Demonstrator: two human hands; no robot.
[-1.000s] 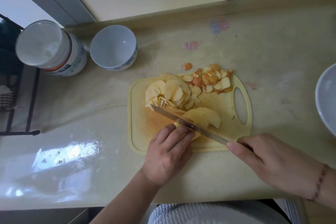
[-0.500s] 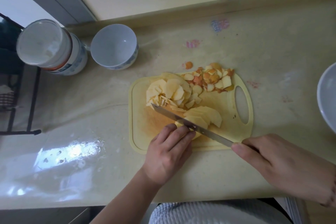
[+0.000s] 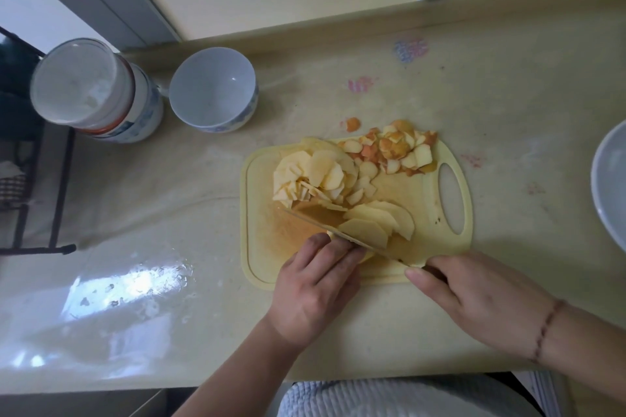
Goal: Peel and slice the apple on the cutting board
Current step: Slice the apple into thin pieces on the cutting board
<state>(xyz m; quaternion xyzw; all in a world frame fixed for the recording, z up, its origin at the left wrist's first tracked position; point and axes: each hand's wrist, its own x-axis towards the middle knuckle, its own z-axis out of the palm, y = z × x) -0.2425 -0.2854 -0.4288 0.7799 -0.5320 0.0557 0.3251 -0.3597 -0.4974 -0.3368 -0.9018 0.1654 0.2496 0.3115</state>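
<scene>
1. Gripping the knife [image 3: 342, 230] handle, the right hand [image 3: 481, 301] is angling the blade across the board.
2. The left hand [image 3: 315, 284] is curling over the remaining apple piece [image 3: 364, 256], pinning it steady.
3. Slices [image 3: 376, 218] are piling behind on the cutting board [image 3: 430, 213], peels [image 3: 396, 149] farthest, out of the way.

Surface: a pale beige counter [image 3: 474, 112], glossy at the near left, with faint pink and blue smudges near the back edge.
Middle: a yellow cutting board [image 3: 426, 213] lies flat, its handle hole to the right.
Back left: a white bowl [image 3: 213, 88] stands upright, just beside a jar [image 3: 98, 91] with a white lid.
Right edge: another bowl [image 3: 609, 179], only partly in view.
Behind the board: one scrap of peel [image 3: 353, 124] lies alone on the counter.
</scene>
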